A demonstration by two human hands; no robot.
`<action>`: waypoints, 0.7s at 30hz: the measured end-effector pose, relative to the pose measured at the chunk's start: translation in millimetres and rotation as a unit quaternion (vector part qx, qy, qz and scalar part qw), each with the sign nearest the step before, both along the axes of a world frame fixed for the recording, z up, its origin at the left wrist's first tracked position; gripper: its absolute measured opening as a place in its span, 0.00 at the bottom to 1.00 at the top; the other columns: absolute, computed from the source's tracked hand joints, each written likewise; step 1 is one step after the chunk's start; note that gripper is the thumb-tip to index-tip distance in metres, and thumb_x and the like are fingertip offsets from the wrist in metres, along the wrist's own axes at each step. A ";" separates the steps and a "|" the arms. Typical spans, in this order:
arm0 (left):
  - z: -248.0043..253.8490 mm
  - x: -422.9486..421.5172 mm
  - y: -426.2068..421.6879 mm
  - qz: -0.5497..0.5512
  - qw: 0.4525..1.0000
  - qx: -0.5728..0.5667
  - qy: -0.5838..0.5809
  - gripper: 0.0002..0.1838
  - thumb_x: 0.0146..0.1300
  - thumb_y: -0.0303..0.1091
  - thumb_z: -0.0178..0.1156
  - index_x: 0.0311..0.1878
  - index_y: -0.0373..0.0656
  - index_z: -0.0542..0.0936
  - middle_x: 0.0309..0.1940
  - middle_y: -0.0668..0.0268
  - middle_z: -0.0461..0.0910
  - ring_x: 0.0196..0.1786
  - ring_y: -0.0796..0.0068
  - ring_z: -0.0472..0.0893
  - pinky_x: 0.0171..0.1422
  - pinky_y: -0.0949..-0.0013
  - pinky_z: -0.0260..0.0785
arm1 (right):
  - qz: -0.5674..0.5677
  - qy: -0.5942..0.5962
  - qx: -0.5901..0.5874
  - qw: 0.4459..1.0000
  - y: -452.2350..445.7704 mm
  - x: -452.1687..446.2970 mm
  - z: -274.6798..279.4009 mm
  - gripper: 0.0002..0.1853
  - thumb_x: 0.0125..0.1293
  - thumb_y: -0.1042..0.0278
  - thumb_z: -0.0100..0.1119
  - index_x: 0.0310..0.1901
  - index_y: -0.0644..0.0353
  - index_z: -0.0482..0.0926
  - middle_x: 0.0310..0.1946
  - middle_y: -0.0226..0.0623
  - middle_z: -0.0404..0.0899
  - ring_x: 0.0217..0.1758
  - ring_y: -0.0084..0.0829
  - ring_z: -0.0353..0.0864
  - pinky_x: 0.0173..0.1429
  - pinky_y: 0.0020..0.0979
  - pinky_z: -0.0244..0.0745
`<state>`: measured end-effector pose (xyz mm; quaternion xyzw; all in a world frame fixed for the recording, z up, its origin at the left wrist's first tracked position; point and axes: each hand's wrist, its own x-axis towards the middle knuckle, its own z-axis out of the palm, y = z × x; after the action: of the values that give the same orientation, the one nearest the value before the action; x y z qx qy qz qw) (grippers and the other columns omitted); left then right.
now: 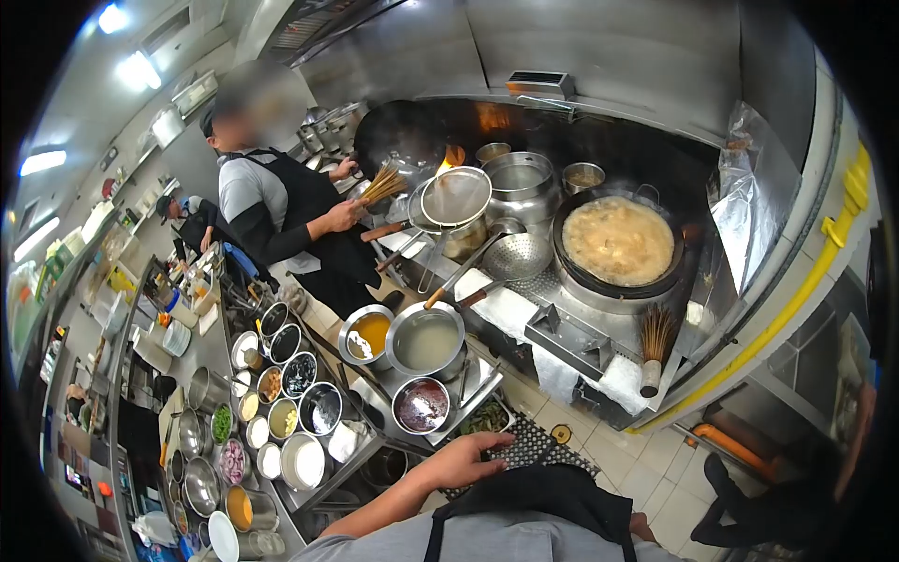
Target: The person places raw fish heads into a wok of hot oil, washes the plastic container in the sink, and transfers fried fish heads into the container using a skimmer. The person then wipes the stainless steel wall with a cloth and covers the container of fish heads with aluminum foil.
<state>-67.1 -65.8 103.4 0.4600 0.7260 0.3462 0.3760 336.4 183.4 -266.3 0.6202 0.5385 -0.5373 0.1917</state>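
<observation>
On the left counter — metal tubs point(263, 512) of ingredients | dark-red sauce bowl point(447, 417), just beyond the left hand point(464, 459) | left hand wide, fingers loosely spread | greens tray point(511, 412) near its fingertips | bubbling wok point(560, 245) — farther right | right hand: cannot tell

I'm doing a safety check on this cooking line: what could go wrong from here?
The foaming liquid in the uncovered wok could spit or boil over the rim. The co-worker's hand holds a bristle brush near an open flame; it might scorch if it drifts closer. The second brush has its handle at the stove's front edge, so a passing sleeve could knock it down.
</observation>
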 end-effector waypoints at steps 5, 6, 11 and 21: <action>-3.2 2.0 -6.0 0.015 1.000 0.001 -0.001 0.27 0.63 0.35 0.62 0.64 0.40 0.71 0.56 0.57 0.78 0.58 0.69 0.77 0.62 0.67 0.67 | 0.011 0.006 0.005 1.000 3.6 -5.5 -4.4 0.17 0.57 0.62 0.61 0.49 0.52 0.79 0.39 0.38 0.82 0.40 0.38 0.84 0.35 0.42 0.76; -3.2 3.0 -6.5 0.019 1.000 0.005 -0.002 0.27 0.63 0.35 0.62 0.64 0.40 0.71 0.56 0.57 0.78 0.58 0.69 0.77 0.62 0.68 0.67 | 0.014 0.007 0.006 1.000 4.7 -5.8 -5.6 0.17 0.57 0.62 0.62 0.49 0.52 0.79 0.40 0.38 0.82 0.40 0.39 0.84 0.35 0.42 0.77; -6.6 5.0 -8.5 0.012 1.000 0.004 0.003 0.27 0.63 0.36 0.63 0.64 0.40 0.71 0.56 0.57 0.78 0.58 0.68 0.77 0.63 0.67 0.67 | 0.031 0.013 0.022 0.999 11.2 -6.2 -11.8 0.18 0.56 0.60 0.62 0.50 0.50 0.80 0.40 0.37 0.82 0.42 0.39 0.84 0.37 0.43 0.77; -47.6 0.7 -2.5 -0.005 0.996 0.050 -0.072 0.26 0.57 0.19 0.63 0.60 0.32 0.72 0.51 0.57 0.80 0.56 0.70 0.78 0.60 0.68 0.70 | 0.635 -0.043 0.269 0.723 11.7 24.9 -54.6 0.11 0.52 0.59 0.60 0.35 0.50 0.85 0.28 0.35 0.84 0.32 0.37 0.85 0.36 0.39 0.79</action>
<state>-66.4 -68.3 55.8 0.4560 0.6764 0.4122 0.4057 361.3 195.1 -320.9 0.1805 0.9193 -0.0953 0.3365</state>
